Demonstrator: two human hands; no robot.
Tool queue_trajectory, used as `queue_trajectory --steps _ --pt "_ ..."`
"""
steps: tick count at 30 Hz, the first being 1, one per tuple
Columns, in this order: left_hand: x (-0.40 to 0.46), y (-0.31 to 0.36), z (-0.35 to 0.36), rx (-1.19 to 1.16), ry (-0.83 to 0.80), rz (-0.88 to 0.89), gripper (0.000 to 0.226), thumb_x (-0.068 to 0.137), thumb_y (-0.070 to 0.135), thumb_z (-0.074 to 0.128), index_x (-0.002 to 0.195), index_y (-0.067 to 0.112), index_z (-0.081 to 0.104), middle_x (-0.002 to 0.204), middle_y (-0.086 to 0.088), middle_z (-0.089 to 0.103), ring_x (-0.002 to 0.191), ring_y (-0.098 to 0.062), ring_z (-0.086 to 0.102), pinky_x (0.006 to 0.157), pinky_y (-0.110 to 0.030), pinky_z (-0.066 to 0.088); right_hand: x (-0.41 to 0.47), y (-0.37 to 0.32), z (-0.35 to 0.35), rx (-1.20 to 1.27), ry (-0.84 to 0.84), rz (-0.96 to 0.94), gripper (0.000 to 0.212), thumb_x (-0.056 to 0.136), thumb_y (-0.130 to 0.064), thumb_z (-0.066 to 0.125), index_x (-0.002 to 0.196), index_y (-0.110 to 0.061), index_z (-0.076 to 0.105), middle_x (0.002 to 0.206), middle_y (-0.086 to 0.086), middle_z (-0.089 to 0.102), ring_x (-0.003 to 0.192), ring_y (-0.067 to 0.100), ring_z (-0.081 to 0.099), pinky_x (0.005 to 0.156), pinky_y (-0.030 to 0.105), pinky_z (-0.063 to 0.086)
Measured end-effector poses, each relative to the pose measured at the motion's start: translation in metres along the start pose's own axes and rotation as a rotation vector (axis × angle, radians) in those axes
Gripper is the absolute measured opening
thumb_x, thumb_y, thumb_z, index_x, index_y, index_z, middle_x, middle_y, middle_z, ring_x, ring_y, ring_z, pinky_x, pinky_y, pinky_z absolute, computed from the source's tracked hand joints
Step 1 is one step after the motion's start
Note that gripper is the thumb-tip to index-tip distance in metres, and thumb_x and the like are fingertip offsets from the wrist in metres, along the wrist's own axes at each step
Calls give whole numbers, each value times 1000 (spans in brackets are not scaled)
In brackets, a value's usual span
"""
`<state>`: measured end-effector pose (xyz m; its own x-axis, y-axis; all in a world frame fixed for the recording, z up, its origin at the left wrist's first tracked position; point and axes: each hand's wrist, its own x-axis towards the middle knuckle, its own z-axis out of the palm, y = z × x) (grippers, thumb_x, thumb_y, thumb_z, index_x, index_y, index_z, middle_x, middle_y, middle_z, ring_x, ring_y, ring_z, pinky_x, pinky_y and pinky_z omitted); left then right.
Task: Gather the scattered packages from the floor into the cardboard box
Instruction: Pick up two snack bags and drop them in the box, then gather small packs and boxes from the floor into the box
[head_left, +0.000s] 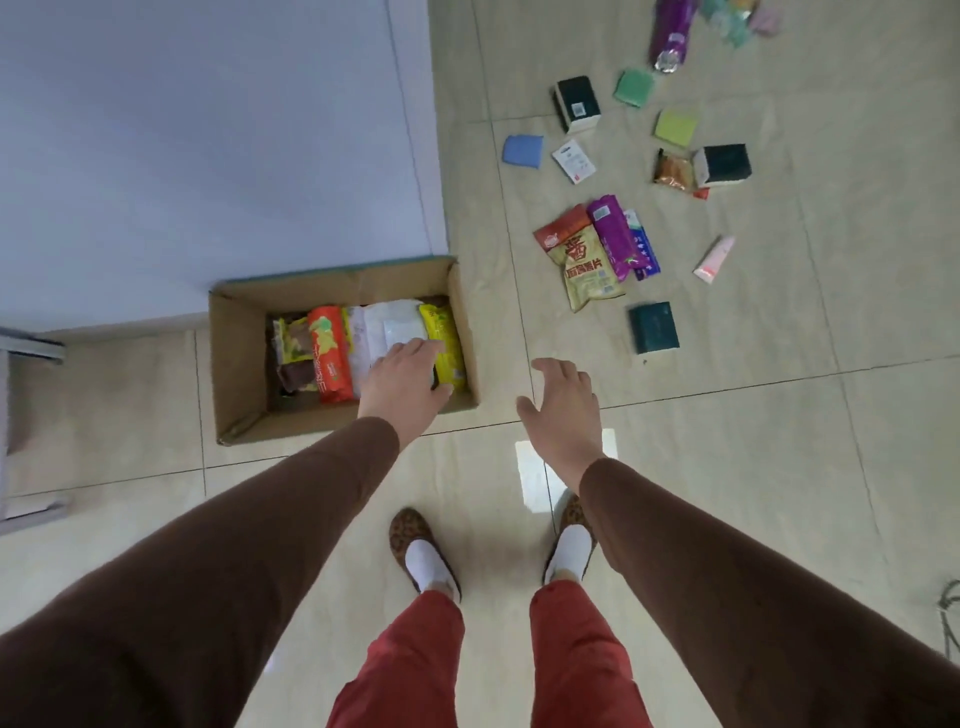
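Observation:
An open cardboard box (236, 364) stands on the tiled floor against a pale wall. It holds several packs, among them an orange one (327, 353), a white one (387, 325) and a yellow one (441, 338). My left hand (402, 382) hovers over the box's right side, fingers apart, holding nothing. My right hand (561, 405) is open above the bare floor just right of the box. Scattered packages lie to the upper right: a yellow-and-red snack bag (582, 260), a purple pack (613, 234), a dark green box (653, 327) and a pink tube (716, 258).
Farther off lie a blue pad (522, 150), a white sachet (573, 161), two dark boxes (576, 101) (722, 163), green pads (634, 87) and a long purple bag (672, 31). A grey furniture edge (26, 353) sits at the left. My feet (423, 551) stand below the box.

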<state>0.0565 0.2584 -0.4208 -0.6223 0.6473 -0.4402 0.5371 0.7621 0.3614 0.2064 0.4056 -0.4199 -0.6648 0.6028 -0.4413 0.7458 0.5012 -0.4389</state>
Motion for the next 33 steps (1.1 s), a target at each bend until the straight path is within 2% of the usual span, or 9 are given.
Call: queue_trajectory --steps 4,10,18,26,29,33 --pt "13 76 10 71 -32 72 52 90 30 65 138 17 51 131 -6 59 122 -29 52 96 -42 44 -7 60 -47 47 74 57 49 92 -24 62 139 -18 52 137 2 55 123 26 48 101 39 43" --pt "41 218 48 94 -52 138 51 93 30 63 140 18 51 137 -3 57 125 -27 52 100 -41 44 -3 185 -121 102 118 117 50 92 -22 63 140 -15 52 137 5 55 124 28 48 104 38 42" --pt "80 395 111 50 -75 138 54 95 35 63 144 19 47 139 -2 57 127 -23 52 104 -40 44 24 338 -226 98 135 166 52 93 -23 64 142 -13 50 136 8 56 125 29 49 105 39 43" --pt "156 487 119 40 -47 131 59 92 35 68 145 20 47 141 -1 58 129 -19 53 105 -40 48 98 401 -304 100 134 153 53 93 -25 63 143 -14 48 137 8 55 125 29 49 104 39 44" --pt "194 516 113 40 -44 102 54 91 35 70 140 22 50 135 0 60 124 -20 56 99 -40 53 134 418 -335 86 119 146 53 93 -24 63 143 -15 48 137 6 55 126 27 48 104 39 44" --pt "249 555 108 58 -65 71 48 93 32 67 137 19 52 134 -4 59 123 -25 54 100 -42 48 194 442 -380 95 102 154 53 92 -23 63 143 -14 48 138 5 55 127 26 48 104 36 41"
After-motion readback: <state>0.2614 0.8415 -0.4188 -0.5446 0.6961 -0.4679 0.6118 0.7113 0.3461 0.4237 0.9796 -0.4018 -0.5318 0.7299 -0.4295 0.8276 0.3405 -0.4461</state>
